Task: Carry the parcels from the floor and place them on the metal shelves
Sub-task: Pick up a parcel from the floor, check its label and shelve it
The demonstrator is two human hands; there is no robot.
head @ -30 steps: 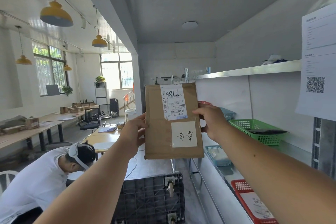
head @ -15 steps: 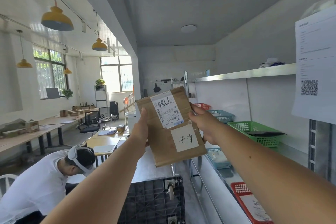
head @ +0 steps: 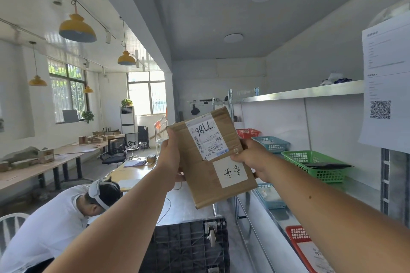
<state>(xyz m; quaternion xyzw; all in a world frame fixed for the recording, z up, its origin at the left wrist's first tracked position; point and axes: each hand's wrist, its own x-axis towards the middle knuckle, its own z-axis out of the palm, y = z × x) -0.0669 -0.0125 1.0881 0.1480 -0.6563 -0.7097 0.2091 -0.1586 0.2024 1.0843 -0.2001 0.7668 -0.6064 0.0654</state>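
Parcel (head: 200,176) in L hand (head: 170,157), R hand (head: 251,158)

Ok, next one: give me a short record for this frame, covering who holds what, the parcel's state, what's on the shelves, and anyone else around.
parcel: flat brown cardboard parcel, tilted, held up in the air, not on a shelf
left hand: left hand grips its left edge
right hand: right hand grips its right edge
labels: shipping label above, handwritten sticker below
shelving: metal shelves on the right
baskets: red basket, blue basket, green basket in a row
other: person in white shirt bent over lower left; black dolly
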